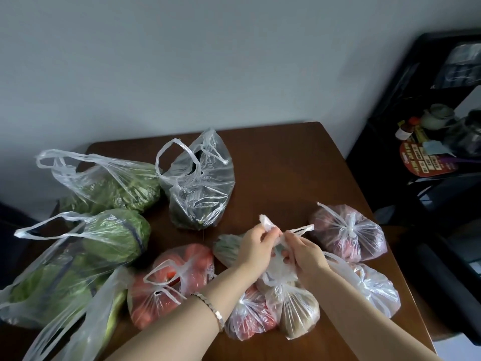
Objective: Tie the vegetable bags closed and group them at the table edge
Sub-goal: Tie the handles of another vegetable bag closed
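right, both hands pinching bag handles mid-desk.
left hand point(256, 246) and right hand point(303, 252) each grip a handle of the clear bag point(291, 306), handles pointing up; tied tomato bag point(169, 282) left, knotted pink bag point(347, 231) right, open greens bags point(109, 188) crowding the desk point(286, 165).

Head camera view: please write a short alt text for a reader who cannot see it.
Two bare hands, left hand and right hand, pull the handles of a clear plastic bag into a knot above a brown table. Tied bags of red produce lie nearby; open bags of greens lie at left.
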### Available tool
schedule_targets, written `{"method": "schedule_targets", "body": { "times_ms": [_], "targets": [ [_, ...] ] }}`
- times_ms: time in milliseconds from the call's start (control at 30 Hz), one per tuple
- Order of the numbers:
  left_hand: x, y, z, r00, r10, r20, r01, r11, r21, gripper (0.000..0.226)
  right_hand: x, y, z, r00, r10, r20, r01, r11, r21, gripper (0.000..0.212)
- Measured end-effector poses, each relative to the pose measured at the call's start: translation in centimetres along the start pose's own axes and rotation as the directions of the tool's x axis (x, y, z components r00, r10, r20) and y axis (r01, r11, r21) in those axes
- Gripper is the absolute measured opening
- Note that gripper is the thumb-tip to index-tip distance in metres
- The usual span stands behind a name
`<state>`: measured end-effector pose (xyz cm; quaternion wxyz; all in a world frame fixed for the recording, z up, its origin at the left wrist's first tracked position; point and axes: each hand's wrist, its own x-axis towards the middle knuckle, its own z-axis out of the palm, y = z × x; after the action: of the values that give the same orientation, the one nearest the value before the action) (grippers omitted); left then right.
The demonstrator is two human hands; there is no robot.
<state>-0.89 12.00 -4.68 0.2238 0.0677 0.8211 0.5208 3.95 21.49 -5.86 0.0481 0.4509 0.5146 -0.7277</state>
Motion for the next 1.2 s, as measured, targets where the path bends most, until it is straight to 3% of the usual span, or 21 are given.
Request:
{"method": "schedule_targets", "body": {
  "times_ms": [100,167,233,300,367,433,533,667,733,800,867,900,967,1033,1067,1133,1200],
  "targets": [
    [-0.5,-0.5,-0.3,0.972,0.232,0.038,-0.234,0.937,0.261,0.026,0.5,-0.1,-0.2,1.000,-0.025,-0.012,0.024,0.997,-0.072,0.008],
    [-0.7,-0.9,-0.6,0.940,0.335,0.059,-0.335,0.883,0.329,0.027,0.5,-0.1,-0.4,0.988,-0.156,-0.002,0.149,0.949,-0.277,0.020],
    [-0.7,-0.9,-0.9,0.925,0.371,0.086,-0.376,0.856,0.354,0.027,0.0,-0.4,-0.3,0.952,-0.287,0.110,0.302,0.810,-0.502,0.017],
    [-0.4,-1.0,-1.3,0.923,0.376,0.083,-0.381,0.860,0.340,0.027,-0.6,-0.5,-0.2,0.945,-0.260,0.200,0.328,0.756,-0.566,0.020],
    [0.2,-1.1,-1.6,0.938,0.341,0.055,-0.341,0.888,0.309,0.026,-1.2,-0.8,-0.7,0.948,-0.160,0.276,0.271,0.859,-0.434,0.031],
    [0.7,-1.2,-1.8,0.964,0.266,0.026,-0.262,0.922,0.286,0.026,-1.4,-0.9,-1.1,0.914,-0.130,0.385,0.226,0.949,-0.217,0.025],
    [1.1,-1.3,-1.5,0.997,0.071,0.033,-0.076,0.979,0.187,0.027,-1.5,-0.5,-1.4,0.881,-0.230,0.414,0.296,0.949,-0.103,0.044],
    [1.3,-1.4,-0.8,0.986,-0.154,0.059,0.148,0.985,0.086,0.021,-1.5,0.2,-0.7,0.864,-0.405,0.300,0.491,0.812,-0.316,0.032],
    [1.4,-1.5,-0.7,0.973,-0.223,0.060,0.222,0.975,0.029,0.021,-1.0,0.2,-0.4,0.834,-0.473,0.282,0.551,0.719,-0.424,0.016],
    [1.7,-1.4,-0.9,0.954,-0.298,0.038,0.300,0.953,-0.051,0.024,-0.9,-0.1,-0.1,0.819,-0.493,0.293,0.573,0.672,-0.469,0.018],
    [2.5,-1.4,-1.3,0.895,-0.445,-0.031,0.429,0.877,-0.218,0.033,-0.7,0.0,-0.2,0.825,-0.486,0.288,0.565,0.710,-0.421,0.027],
    [3.1,-1.6,-1.4,0.844,-0.536,-0.031,0.487,0.789,-0.374,0.037,-0.5,0.1,-0.3,0.838,-0.477,0.266,0.546,0.739,-0.394,0.029],
    [4.0,-1.6,-1.8,0.765,-0.638,0.085,0.476,0.472,-0.742,0.038,0.0,0.7,-1.0,0.889,-0.419,0.183,0.457,0.836,-0.303,0.031],
    [5.0,-1.8,-2.5,0.738,-0.657,0.153,0.350,0.178,-0.920,0.036,0.8,1.5,-2.3,0.955,-0.283,0.092,0.296,0.934,-0.200,0.030],
    [5.6,-2.2,-2.9,0.724,-0.672,0.155,0.292,0.096,-0.951,0.034,1.2,2.0,-3.1,0.974,-0.216,0.061,0.223,0.962,-0.155,0.030],
    [6.4,-3.0,-3.4,0.701,-0.703,0.121,0.271,0.105,-0.957,0.034,1.7,2.5,-4.1,0.994,-0.109,0.002,0.109,0.991,-0.075,0.030],
    [6.3,-3.2,-3.3,0.730,-0.680,0.068,0.336,0.271,-0.902,0.037,1.9,2.2,-4.4,0.997,-0.060,-0.042,0.060,0.998,-0.008,0.031]
  ]
}}
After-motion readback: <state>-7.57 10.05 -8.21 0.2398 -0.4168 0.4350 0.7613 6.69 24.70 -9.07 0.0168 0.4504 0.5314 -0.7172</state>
